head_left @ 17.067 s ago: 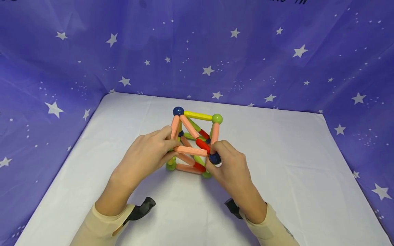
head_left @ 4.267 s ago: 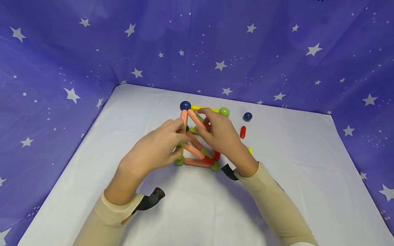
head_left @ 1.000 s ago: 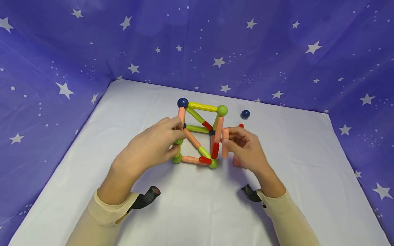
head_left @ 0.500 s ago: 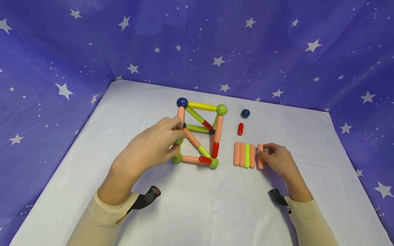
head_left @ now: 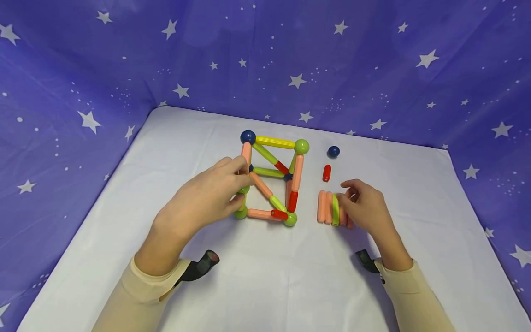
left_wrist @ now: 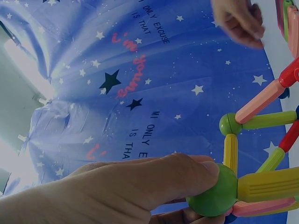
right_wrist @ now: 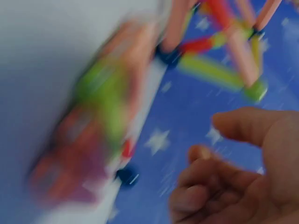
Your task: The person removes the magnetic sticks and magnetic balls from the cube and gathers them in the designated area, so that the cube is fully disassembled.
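Observation:
In the head view, my left hand [head_left: 199, 200] holds the left side of a frame built of magnetic rods and balls. The left wrist view shows its thumb and fingers pinching a green ball [left_wrist: 215, 191], from which a yellow rod [left_wrist: 268, 184] runs. My right hand [head_left: 367, 207] hovers over the right end of a row of pink rods [head_left: 321, 206] with one lime rod [head_left: 335, 210] among them. Its fingers are loosely bent with nothing between them, and the right wrist view shows this hand [right_wrist: 243, 172] apart from the blurred rods. The hand partly hides the row's right end.
Behind the row lie a loose short red rod [head_left: 327, 173] and a dark blue ball [head_left: 333, 151]. A short red rod [head_left: 279, 215] sticks out at the frame's front right green ball [head_left: 291, 218]. White cloth [head_left: 265, 276] covers the table; a starry purple curtain [head_left: 265, 55] stands behind.
My right hand has set the pink rod at the row's right end, let go and shifted slightly left. Earlier, the frame lost front rods and a blue ball; loose pieces now lie right. Left hand stays.

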